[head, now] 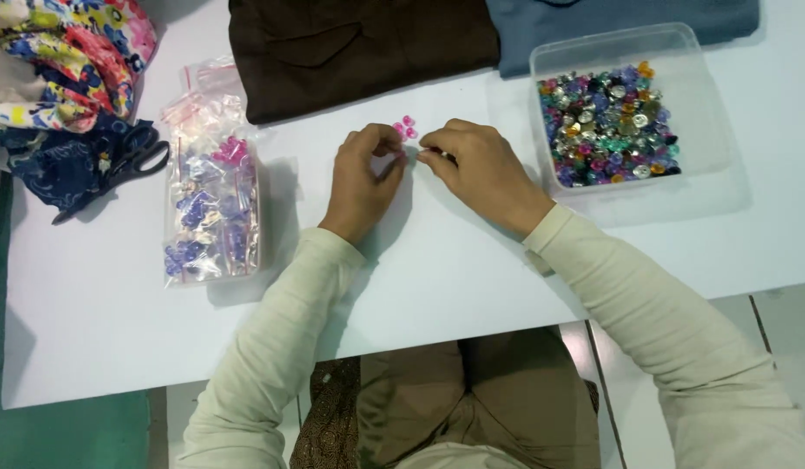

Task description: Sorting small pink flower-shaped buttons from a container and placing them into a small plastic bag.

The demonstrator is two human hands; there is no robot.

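Left hand (361, 178): fingertips pinched, apparently on a tiny item, too small to tell.
Right hand (476, 165): pinched likewise, nearly touching the left.
Pink beads (406, 128): on the tabletop (437, 269), just beyond both hands, toward its far edge.
Clear tub (715, 130): mixed beads, right.

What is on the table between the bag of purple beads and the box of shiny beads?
In the head view, both hands, left hand and right hand, with a few pink beads lying just above them.
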